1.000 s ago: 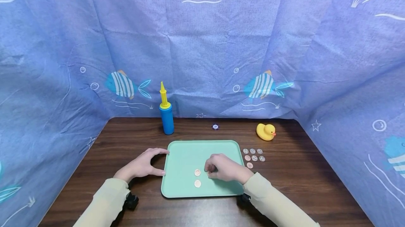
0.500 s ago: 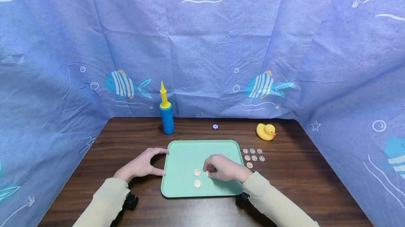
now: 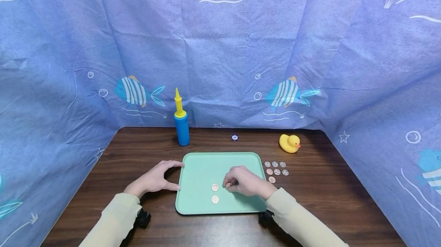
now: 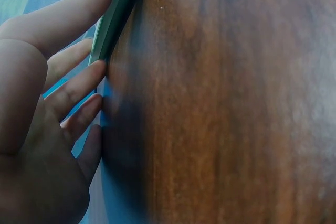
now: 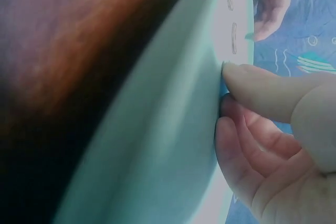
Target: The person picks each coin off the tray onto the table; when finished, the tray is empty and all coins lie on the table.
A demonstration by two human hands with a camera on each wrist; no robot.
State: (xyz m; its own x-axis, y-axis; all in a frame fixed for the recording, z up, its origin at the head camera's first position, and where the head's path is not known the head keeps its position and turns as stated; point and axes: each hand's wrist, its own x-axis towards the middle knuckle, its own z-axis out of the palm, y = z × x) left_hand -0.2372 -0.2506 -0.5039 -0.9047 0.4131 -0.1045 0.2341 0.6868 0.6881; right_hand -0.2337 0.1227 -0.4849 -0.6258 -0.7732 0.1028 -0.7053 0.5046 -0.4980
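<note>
On the dark wood table lies a mint-green tray (image 3: pixel 203 162). My left hand (image 3: pixel 155 178) touches its left rim, thumb and index finger spread apart; in the left wrist view the fingertips (image 4: pixel 97 69) rest against the rim. Over the tray's right half, my right hand (image 3: pixel 244 182) holds a coin (image 3: pixel 228 187) between thumb and fingers, close to the tray surface. The fingers partly cover that coin. To its left, a copper-coloured coin (image 3: pixel 215 187) lies flat, with another coin (image 3: pixel 215 199) just in front of it. Both also appear edge-on in the right wrist view.
Several silver and copper coins (image 3: pixel 277 172) lie on the table right of the tray. Behind stand a blue and yellow hand pump (image 3: pixel 182 128), a poker chip (image 3: pixel 234 138) and a yellow rubber duck (image 3: pixel 289 143). A blue fish-print curtain (image 3: pixel 220 67) surrounds the table.
My right hand has shifted very slightly up and right, and the coin at its fingertips has moved a little with it. The left hand and tray stay in place.
</note>
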